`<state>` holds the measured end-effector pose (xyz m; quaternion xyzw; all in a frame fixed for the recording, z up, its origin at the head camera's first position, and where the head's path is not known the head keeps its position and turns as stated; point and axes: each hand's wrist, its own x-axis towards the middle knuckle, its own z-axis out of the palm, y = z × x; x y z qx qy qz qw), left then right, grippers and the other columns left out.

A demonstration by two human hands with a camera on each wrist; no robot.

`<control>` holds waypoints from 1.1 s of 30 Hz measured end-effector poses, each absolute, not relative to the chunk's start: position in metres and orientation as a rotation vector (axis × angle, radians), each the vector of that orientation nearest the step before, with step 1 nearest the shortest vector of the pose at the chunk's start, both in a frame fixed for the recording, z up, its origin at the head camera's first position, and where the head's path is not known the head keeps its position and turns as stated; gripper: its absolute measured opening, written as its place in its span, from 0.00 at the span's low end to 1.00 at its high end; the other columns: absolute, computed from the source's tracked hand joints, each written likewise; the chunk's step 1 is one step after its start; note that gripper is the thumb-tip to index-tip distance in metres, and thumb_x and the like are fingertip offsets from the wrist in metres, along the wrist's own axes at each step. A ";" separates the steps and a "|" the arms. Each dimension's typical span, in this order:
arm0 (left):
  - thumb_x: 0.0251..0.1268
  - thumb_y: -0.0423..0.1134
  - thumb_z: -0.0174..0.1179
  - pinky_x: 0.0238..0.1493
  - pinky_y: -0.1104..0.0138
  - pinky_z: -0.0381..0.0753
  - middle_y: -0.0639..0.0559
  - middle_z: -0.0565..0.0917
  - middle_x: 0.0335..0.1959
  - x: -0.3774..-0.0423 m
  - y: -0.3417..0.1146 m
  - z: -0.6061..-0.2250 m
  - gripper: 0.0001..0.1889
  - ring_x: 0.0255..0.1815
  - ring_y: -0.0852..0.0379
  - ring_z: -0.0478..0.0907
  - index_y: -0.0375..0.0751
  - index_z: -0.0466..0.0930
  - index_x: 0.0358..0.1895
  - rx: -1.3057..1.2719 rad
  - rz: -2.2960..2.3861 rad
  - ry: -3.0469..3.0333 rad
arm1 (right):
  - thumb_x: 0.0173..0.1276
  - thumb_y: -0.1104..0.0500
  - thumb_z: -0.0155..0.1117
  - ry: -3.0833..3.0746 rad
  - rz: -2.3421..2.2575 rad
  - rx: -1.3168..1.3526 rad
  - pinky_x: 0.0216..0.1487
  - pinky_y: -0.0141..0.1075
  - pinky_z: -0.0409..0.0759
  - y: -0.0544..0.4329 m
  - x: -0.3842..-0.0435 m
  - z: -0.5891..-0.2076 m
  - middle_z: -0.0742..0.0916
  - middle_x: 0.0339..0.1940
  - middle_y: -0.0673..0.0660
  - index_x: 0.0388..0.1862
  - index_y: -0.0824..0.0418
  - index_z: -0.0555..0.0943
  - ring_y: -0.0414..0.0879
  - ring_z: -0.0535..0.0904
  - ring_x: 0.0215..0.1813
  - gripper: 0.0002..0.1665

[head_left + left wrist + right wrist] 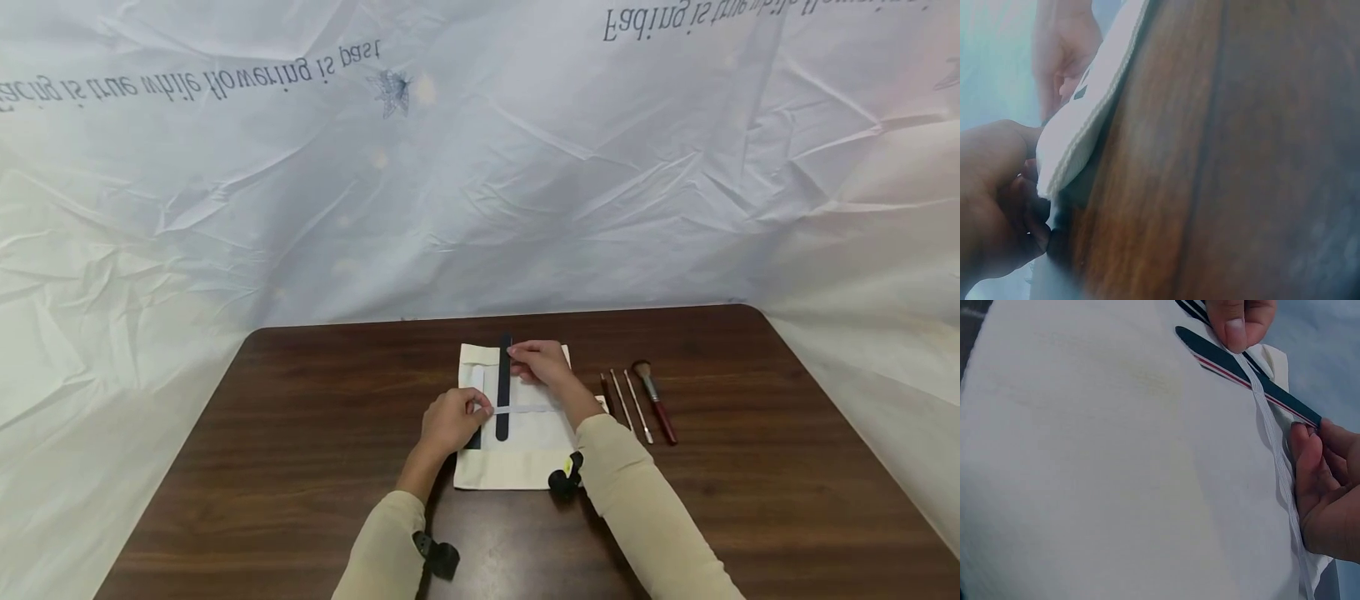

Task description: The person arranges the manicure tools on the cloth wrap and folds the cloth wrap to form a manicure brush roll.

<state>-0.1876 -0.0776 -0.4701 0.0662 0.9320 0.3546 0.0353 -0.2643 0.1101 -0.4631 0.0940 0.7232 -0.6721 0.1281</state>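
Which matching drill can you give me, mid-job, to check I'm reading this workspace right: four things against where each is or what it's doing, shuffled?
Things:
1. left grip
2. right grip
3. dark file
4. brush

Place or state:
A. passing under the elastic band
B. pinching the elastic band
C. lying on the table, to the right of the cloth case in the head view
D. pinching the dark file near its far end

Right pairs: 1-B, 2-D, 3-A, 4-C
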 end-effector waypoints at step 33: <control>0.67 0.42 0.66 0.24 0.65 0.62 0.58 0.68 0.16 -0.188 -0.079 -0.471 0.03 0.18 0.59 0.66 0.52 0.89 0.37 0.189 1.097 2.848 | 0.75 0.62 0.61 1.988 -1.362 -0.272 0.31 0.24 0.81 0.134 -0.275 -0.459 0.90 0.27 0.48 0.52 0.71 0.81 0.34 0.87 0.29 0.13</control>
